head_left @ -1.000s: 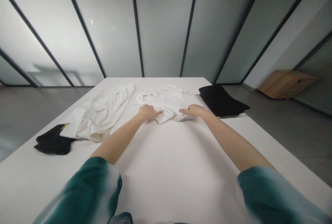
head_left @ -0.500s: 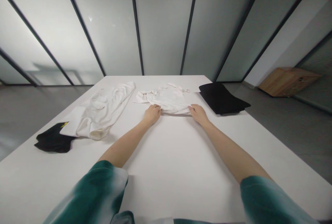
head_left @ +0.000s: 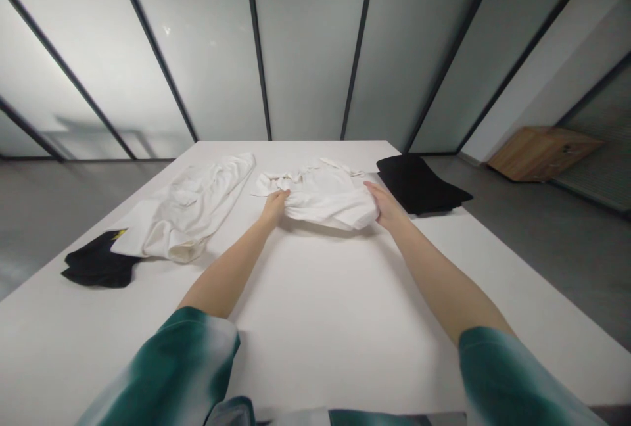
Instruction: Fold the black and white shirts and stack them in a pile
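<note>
Left of the held white cloth (head_left: 331,206), black cloth (head_left: 101,265), its yellow mark (head_left: 118,234) illegible.

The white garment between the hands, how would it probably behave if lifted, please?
The white garment is probably floppy, since it bunches softly between the left hand and right hand. Its fine creases suggest thin fabric, likely light for its size. Its rumpled far part would probably sag rather than hold a shape.

Soft, fairly dim light glows brightest through the left frosted panels (head_left: 162,31); wide-angle distortion stretches the edges.
</note>
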`<state>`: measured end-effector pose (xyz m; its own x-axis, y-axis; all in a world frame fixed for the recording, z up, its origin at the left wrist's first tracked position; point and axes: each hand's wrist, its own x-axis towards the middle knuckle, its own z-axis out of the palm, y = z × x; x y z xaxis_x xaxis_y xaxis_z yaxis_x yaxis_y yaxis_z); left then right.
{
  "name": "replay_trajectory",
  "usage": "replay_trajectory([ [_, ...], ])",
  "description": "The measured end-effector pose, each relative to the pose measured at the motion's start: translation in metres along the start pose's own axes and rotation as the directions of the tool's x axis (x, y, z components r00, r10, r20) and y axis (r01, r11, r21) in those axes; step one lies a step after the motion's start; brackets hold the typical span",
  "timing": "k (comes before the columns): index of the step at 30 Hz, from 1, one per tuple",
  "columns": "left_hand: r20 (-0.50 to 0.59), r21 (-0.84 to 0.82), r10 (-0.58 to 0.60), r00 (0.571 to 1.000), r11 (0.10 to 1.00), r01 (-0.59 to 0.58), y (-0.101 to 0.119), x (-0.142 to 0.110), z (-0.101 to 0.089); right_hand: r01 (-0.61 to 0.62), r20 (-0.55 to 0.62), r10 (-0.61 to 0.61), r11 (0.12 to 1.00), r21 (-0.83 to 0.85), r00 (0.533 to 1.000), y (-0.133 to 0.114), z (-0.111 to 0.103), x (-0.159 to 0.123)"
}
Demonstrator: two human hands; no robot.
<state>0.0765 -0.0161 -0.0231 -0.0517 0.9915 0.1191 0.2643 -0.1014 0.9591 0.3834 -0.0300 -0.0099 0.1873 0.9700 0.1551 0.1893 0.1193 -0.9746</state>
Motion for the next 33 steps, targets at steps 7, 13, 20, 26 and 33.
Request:
replay_trajectory([
  [7, 0.068, 0.089, 0.038, 0.997, 0.995, -0.044, 0.003, -0.001, -0.018, 0.093, -0.240, -0.317, 0.757, -0.646, 0.918, 0.006, -0.022, -0.009],
  [13, 0.232, 0.337, 0.110, 0.966, 0.923, -0.186, 0.000, -0.011, -0.012, 0.286, 0.127, -0.340, 0.475, -0.832, 0.932, -0.005, -0.007, -0.032],
  [20, 0.355, 0.485, 0.156, 0.922, 0.812, -0.324, -0.003, -0.015, -0.003, 0.463, 0.461, -0.094, 0.355, -0.813, 0.882, -0.002, 0.017, -0.041],
  [26, 0.114, 0.832, 0.158, 0.981, 0.524, -0.181, -0.002, -0.018, -0.006, 0.482, 0.494, -0.047, 0.314, -0.818, 0.868, 0.016, 0.014, -0.038],
  [33, 0.392, 0.611, 0.159, 0.906, 0.691, -0.386, 0.001, -0.018, -0.001, 0.499, 0.515, -0.045, 0.332, -0.801, 0.856, 0.018, 0.013, -0.038],
])
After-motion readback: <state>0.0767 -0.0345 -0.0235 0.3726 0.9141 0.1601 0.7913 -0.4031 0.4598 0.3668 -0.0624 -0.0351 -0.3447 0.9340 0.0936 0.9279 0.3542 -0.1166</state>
